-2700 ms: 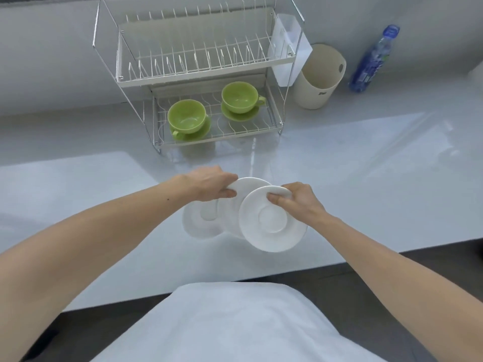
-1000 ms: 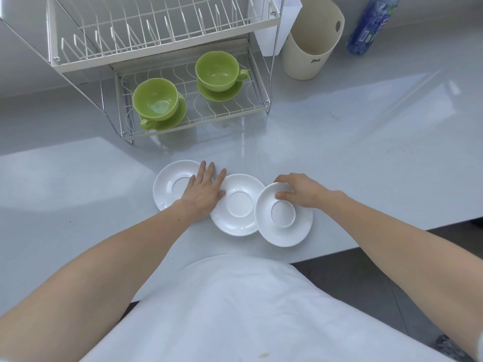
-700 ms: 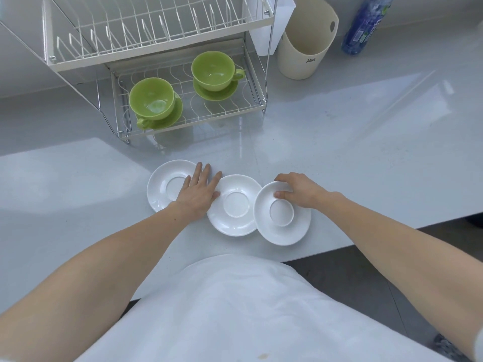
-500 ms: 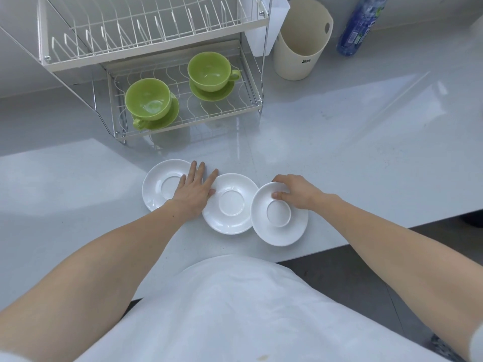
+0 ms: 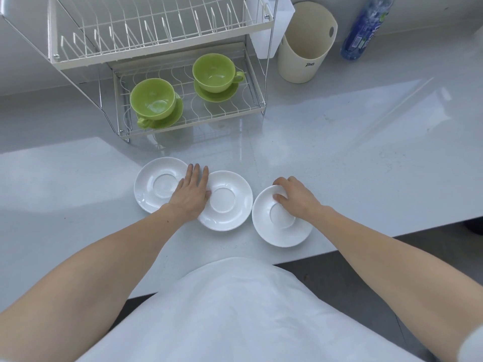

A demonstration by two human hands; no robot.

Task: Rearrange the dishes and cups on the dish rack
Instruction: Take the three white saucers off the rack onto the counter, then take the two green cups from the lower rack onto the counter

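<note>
1. Saucers of white glazed ceramic lie in a row on the near part of the grey counter (image 5: pixel 366 158): a left saucer (image 5: pixel 153 185), a middle saucer (image 5: pixel 230 202) and a right saucer (image 5: pixel 279 226). The left and middle ones look to be touching or nearly so under the hand; the right one sits just apart, close to the counter's near edge.

2. The left hand (image 5: pixel 192 195) lies flat, fingers spread and extended, across the seam between the left and middle saucers — pressing on them, gripping nothing.

3. The right hand (image 5: pixel 295 197) curls over the far rim of the right saucer, thumb on the upper face and fingers hooked past the edge; it appears to be pinching that rim.

4. The dish rack (image 5: pixel 162 61) stands at the far left. Its upper tier of slots is bare; the lower tier carries a left green cup (image 5: pixel 153 99) and a right green cup (image 5: pixel 213 71), each on a green saucer.

5. Handling, as a judgement: the saucers are stiff, fairly light, brittle and slick on a glossy top. The rim is the place to hold — thumb above, fingers beneath. A flat one probably needs sliding off the near edge or tilting to get fingers under.

6. Knocking rims together could chip them, so lifting one at a time seems safer.
</note>
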